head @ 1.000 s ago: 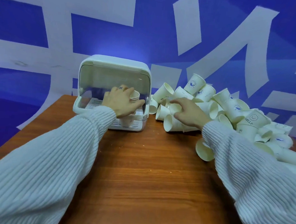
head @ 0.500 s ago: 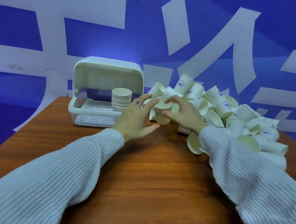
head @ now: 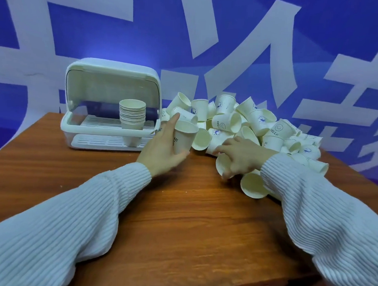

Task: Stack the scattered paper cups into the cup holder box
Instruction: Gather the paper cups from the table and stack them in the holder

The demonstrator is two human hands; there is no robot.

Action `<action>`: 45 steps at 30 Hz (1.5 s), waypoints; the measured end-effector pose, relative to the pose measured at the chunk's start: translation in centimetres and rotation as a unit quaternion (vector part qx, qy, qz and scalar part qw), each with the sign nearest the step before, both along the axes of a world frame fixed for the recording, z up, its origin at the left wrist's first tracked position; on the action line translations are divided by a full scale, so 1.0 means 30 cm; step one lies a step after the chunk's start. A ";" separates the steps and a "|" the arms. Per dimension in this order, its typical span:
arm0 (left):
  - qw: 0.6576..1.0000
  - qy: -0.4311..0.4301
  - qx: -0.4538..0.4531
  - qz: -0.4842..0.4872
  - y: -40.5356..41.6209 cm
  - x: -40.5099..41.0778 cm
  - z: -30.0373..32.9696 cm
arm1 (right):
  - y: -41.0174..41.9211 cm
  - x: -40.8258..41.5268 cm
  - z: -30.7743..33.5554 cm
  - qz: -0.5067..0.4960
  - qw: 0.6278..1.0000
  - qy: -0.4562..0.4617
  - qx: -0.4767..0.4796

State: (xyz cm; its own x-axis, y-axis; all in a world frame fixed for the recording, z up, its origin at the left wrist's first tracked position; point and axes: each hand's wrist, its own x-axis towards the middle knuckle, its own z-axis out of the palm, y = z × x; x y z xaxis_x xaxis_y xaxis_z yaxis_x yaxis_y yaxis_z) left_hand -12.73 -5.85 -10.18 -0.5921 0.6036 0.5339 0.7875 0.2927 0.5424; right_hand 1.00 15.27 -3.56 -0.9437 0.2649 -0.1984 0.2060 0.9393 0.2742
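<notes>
My left hand [head: 161, 147] grips one white paper cup [head: 183, 137] upright, ready to nest on the stack [head: 132, 115] in the white lidded holder box [head: 110, 107]; my right hand's [head: 240, 154] fingers [head: 219, 149] spread loose over the scattered pile [head: 251, 124], choosing another.

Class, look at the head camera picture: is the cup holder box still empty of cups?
No, a stack of nested cups stands upright on the rack inside the open cup holder box.

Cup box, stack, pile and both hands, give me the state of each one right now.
Box: lid up, front open.
Stack: upright, nested, on the box's rack.
Pile: loose cups, mostly tipped over, on the table.
Left hand: grip shut on one upright cup.
Right hand: on a tipped cup at the pile's edge.
</notes>
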 end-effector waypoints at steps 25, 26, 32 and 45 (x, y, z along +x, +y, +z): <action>0.936 -0.020 0.281 0.213 -0.389 -0.201 0.193 | -0.449 -0.517 0.208 0.097 0.831 0.424 -0.347; 0.936 -0.020 0.279 0.214 -0.404 -0.209 0.189 | -0.456 -0.544 0.208 0.100 0.846 0.411 -0.324; 0.939 -0.028 0.260 0.224 -0.459 -0.249 0.159 | -0.465 -0.653 0.199 0.104 0.923 0.241 -0.281; 0.950 -0.030 0.259 0.174 -0.369 -0.352 0.250 | -0.463 -0.684 0.036 0.061 0.855 0.248 -0.452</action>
State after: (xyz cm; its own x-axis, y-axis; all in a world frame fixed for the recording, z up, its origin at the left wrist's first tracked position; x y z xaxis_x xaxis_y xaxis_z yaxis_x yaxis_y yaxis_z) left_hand -23.29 -16.93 -2.69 -0.7466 0.0310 0.6645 0.6547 0.2110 0.7258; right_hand -19.53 1.38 -2.48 -0.9805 0.1092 0.1632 -0.0283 0.7439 -0.6677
